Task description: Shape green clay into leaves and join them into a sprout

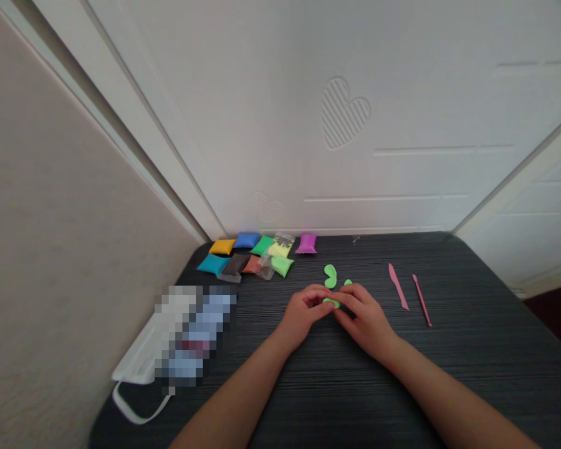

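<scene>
My left hand and my right hand meet over the dark table. Between their fingertips is a small piece of light green modelling clay, pinched from both sides. Just beyond the hands lies a curved green clay piece, bent like a bean. Another bit of green clay shows at the tips of my right fingers, partly hidden by them. To the right of my right hand rest a pink plastic knife and a thin pink modelling stick.
Several small clay packets lie at the back left, among them a blue packet, a teal packet and a purple packet. A white strap and a pixelated object are at the left. A white panel rises behind the table.
</scene>
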`<move>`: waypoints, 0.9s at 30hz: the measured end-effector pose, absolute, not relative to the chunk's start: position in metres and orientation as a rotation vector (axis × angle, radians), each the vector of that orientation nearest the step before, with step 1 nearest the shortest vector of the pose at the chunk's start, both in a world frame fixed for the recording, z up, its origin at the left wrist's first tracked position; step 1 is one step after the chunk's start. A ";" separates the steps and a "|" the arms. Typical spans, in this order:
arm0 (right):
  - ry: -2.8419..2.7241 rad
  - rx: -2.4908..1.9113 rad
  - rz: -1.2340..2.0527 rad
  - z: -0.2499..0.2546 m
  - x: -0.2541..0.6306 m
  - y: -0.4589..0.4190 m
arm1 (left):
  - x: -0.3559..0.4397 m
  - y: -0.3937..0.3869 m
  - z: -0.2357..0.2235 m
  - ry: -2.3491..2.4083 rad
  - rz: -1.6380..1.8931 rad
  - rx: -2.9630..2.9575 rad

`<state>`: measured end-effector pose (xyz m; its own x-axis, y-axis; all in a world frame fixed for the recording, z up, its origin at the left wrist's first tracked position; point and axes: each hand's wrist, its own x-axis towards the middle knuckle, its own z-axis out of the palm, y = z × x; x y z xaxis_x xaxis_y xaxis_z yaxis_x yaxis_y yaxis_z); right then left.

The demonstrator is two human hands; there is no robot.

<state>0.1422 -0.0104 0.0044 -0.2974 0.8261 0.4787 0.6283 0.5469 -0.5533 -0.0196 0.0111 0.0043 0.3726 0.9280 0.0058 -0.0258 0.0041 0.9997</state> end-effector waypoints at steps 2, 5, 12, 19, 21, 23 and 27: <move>-2.055 -1.156 0.295 0.005 0.143 -0.010 | -0.020 0.012 0.007 0.895 0.916 1.348; -2.099 -1.151 0.259 0.007 0.143 -0.011 | -0.021 0.012 0.011 0.883 0.882 1.351; -2.138 -1.126 0.199 0.007 0.144 -0.011 | -0.023 0.016 0.013 0.804 0.815 1.291; -2.156 -1.111 0.212 0.007 0.145 -0.011 | -0.025 0.018 0.014 0.753 0.794 1.239; -2.154 -1.098 0.215 0.007 0.145 -0.011 | -0.025 0.018 0.014 0.750 0.784 1.241; -2.150 -1.085 0.217 0.008 0.144 -0.011 | -0.025 0.018 0.014 0.755 0.780 1.258; -2.141 -1.072 0.231 0.010 0.144 -0.011 | -0.026 0.019 0.015 0.756 0.767 1.278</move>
<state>0.1436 -0.0113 0.0097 -0.3955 0.7549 0.5232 0.6259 0.6384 -0.4480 -0.0259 0.0190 0.0151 0.5432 0.8372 -0.0642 -0.0755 0.1249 0.9893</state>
